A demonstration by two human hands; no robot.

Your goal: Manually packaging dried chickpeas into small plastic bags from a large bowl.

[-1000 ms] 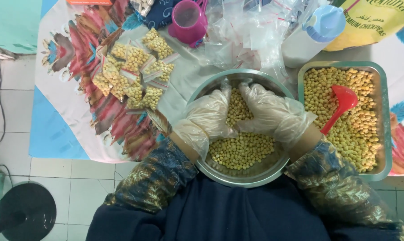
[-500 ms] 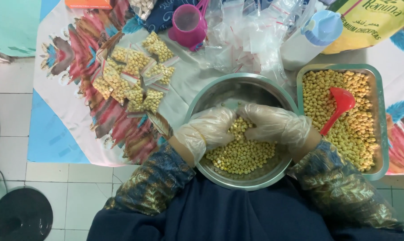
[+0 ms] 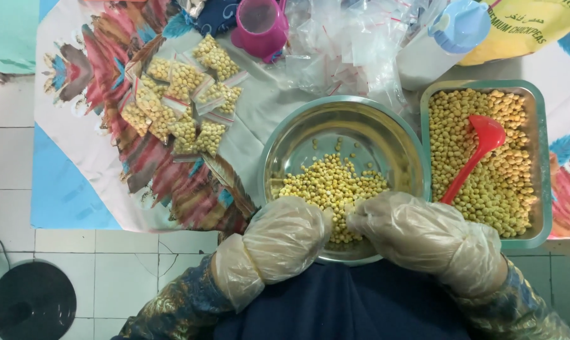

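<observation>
Just beyond both gloved hands, left hand [image 3: 285,236] and right hand [image 3: 423,236] curled at the near rim, fingertips nearly touching, chickpeas [image 3: 332,189] lie in the steel bowl [image 3: 279,151]: small, hard, light, prone to rolling, best scooped with cupped palms.

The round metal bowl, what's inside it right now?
The bowl holds yellow chickpeas heaped toward its near side. Both gloved hands, left and right, cover the near rim and whatever lies beneath.
</observation>
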